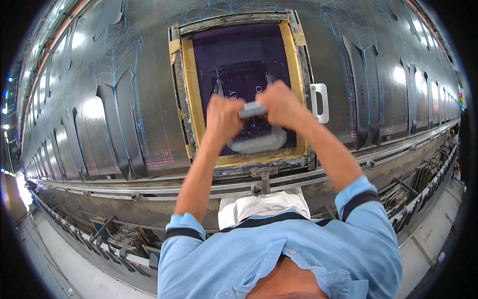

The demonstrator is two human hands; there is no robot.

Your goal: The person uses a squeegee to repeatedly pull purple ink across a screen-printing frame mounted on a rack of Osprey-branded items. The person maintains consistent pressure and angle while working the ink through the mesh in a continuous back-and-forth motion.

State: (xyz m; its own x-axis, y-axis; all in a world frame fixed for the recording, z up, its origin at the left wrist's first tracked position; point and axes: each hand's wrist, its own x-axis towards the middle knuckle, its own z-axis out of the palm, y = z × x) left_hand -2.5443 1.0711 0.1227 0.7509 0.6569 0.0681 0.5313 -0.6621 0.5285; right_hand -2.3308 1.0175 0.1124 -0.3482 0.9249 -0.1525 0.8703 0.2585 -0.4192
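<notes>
Both my hands are closed on a grey squeegee [253,109], whose bar shows between them. My left hand [222,117] wraps its left end and my right hand [283,105] its right end. They are over a screen-printing frame [179,94], inside its taped edges. Its mesh [236,45] is dark purple, with lettering partly covered by my hands. A pale, wet-looking band of ink [259,142] lies on the mesh on the side nearer to me. The squeegee's lower edge is hidden, so I cannot tell whether it touches the mesh.
The frame rests on a long, shiny table [159,70] marked with blue and pink lines. Dark cut pieces [124,119] lie in rows on both sides. A white handle [322,103] sticks out at the frame's right. A metal rail [199,190] runs along the near edge, above stored racks [127,236].
</notes>
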